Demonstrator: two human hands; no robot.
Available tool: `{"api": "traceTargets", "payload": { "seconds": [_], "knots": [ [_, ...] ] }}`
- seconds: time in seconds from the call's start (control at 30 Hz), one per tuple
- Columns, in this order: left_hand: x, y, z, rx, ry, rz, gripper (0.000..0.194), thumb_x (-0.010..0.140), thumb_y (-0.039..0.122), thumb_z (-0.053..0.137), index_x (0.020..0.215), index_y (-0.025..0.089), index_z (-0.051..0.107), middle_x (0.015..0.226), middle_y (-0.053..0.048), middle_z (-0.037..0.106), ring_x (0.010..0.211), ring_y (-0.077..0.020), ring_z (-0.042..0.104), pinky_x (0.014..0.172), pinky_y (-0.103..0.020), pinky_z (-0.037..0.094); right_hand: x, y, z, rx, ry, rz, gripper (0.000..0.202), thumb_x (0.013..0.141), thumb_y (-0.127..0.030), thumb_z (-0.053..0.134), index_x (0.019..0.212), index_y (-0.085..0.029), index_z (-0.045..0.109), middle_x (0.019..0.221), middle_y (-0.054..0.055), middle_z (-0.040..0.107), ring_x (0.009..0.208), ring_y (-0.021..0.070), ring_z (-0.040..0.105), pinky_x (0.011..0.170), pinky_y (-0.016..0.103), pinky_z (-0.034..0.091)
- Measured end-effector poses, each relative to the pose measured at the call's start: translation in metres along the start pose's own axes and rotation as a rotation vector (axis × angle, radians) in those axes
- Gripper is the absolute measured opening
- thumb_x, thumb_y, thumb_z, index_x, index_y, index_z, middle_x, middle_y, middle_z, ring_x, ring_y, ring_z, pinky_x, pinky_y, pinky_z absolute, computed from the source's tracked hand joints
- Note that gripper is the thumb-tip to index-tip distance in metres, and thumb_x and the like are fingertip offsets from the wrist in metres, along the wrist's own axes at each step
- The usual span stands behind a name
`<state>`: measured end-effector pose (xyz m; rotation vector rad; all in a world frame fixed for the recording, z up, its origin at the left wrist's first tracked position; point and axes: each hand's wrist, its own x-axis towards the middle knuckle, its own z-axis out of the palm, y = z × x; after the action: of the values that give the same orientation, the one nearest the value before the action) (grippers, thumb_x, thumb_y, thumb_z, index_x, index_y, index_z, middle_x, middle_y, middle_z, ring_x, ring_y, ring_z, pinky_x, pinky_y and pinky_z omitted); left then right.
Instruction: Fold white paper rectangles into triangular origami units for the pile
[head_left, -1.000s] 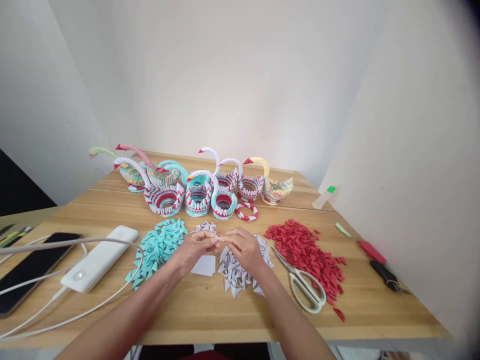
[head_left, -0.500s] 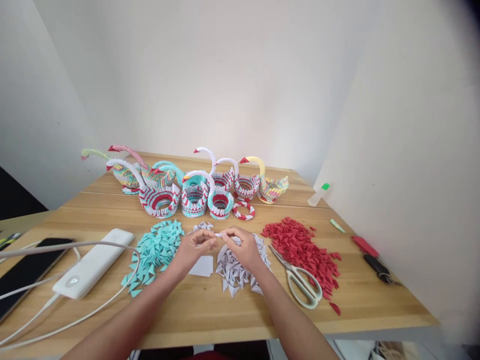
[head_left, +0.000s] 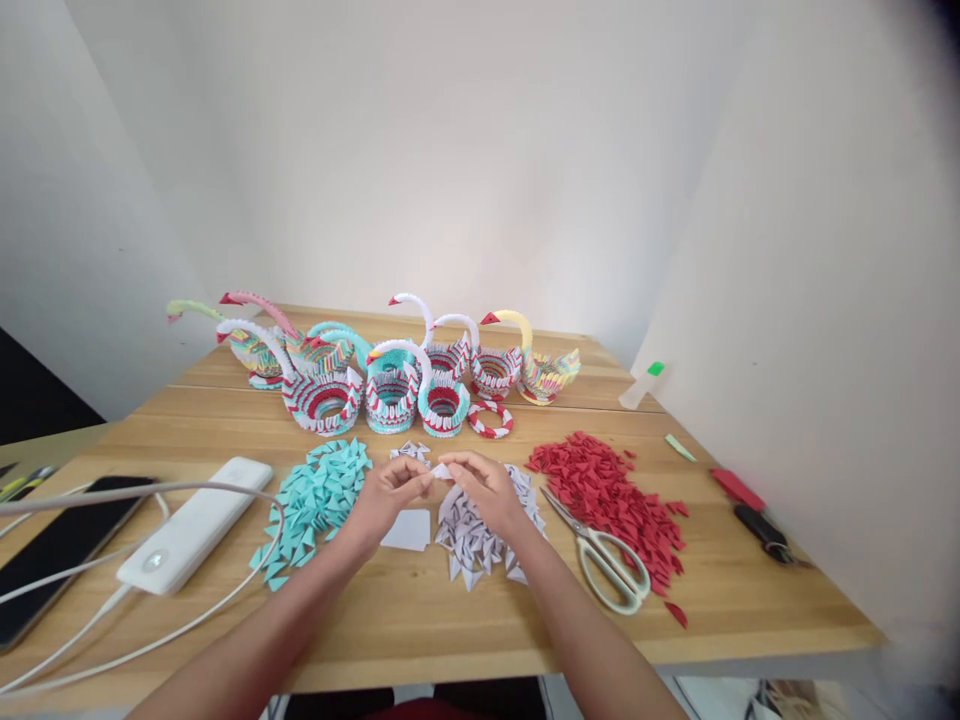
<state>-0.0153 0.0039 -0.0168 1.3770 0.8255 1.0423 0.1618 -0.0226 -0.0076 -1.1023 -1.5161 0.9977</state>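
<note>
Nearest, the bare front strip of the wooden tabletop (head_left: pixel 427 625) runs under both forearms. At the left lie a dark phone (head_left: pixel 67 555) and a white power bank (head_left: pixel 196 525), with a pale cable looping round them. Toward the right, scissors (head_left: pixel 606 570) rest with their handles nearer than their blades, just beside a heap of red folded paper (head_left: pixel 611 500). A turquoise heap (head_left: pixel 315 500) spreads beside the left wrist; a pale lilac heap (head_left: pixel 469 535) lies partly beneath the right hand (head_left: pixel 484 488). Flat white paper (head_left: pixel 406 531) sits between these two. The left hand (head_left: pixel 388 492) faces the right, and each grip is pinched on one small white paper piece (head_left: pixel 441 472), held between the two sets of fingertips above the tabletop. Farther off, a red-and-white ring (head_left: pixel 490 420) lies in front of several paper swans (head_left: pixel 322 402), before a plain wall (head_left: pixel 465 180).
</note>
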Motion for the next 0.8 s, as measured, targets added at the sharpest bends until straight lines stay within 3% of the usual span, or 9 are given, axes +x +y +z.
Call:
{"api": "traceTargets", "payload": {
  "seconds": [0.1,0.3,0.43,0.63,0.8],
  "knots": [
    [0.0006,0.0001,-0.0007,-0.095,0.025,-0.025,0.019,0.078,0.031,0.064,0.069,0.015,0.060,0.066,-0.001,0.061,0.064,-0.0138,0.052,0.066,-0.025,0.040,0.0010,0.0017,-0.0019,0.102,-0.031,0.043,0.028,0.090,-0.037,0.051,0.108,-0.020,0.064,0.089,0.003,0.067,0.081,0.0161,0.062,0.074,0.026,0.047],
    [-0.0015,-0.0001,0.0028,-0.059,-0.009,-0.059,0.021,0.075,0.033,0.066,0.067,0.015,0.059,0.064,-0.001,0.060,0.063,-0.0135,0.053,0.065,-0.025,0.040,-0.0004,0.0044,0.0000,-0.075,-0.008,0.041,0.022,0.086,-0.035,0.056,0.078,-0.017,0.065,0.072,0.000,0.060,0.066,0.0127,0.053,0.062,0.022,0.040],
    [-0.0028,-0.0002,0.0058,-0.033,-0.049,-0.111,0.023,0.073,0.035,0.067,0.067,0.015,0.058,0.062,0.000,0.060,0.060,-0.0124,0.052,0.062,-0.024,0.042,-0.0009,0.0027,0.0001,-0.137,-0.005,0.013,0.021,0.087,-0.032,0.052,0.074,-0.017,0.060,0.067,-0.002,0.056,0.062,0.0115,0.051,0.060,0.021,0.038],
    [-0.0017,-0.0008,0.0045,-0.079,-0.091,-0.155,0.022,0.075,0.037,0.065,0.077,0.016,0.061,0.068,-0.001,0.064,0.067,-0.0147,0.057,0.071,-0.027,0.046,-0.0008,0.0005,0.0029,-0.249,0.033,-0.018,0.018,0.083,-0.025,0.053,0.069,-0.016,0.060,0.062,-0.003,0.055,0.059,0.0111,0.050,0.057,0.021,0.036],
    [-0.0017,-0.0026,0.0002,-0.103,-0.123,-0.129,0.020,0.081,0.032,0.061,0.071,0.015,0.061,0.066,-0.001,0.065,0.066,-0.0134,0.056,0.071,-0.025,0.042,-0.0011,0.0044,0.0031,-0.095,0.026,0.007,0.017,0.083,-0.029,0.058,0.094,-0.018,0.066,0.075,0.000,0.062,0.067,0.0125,0.055,0.062,0.022,0.041]
  ]
}}
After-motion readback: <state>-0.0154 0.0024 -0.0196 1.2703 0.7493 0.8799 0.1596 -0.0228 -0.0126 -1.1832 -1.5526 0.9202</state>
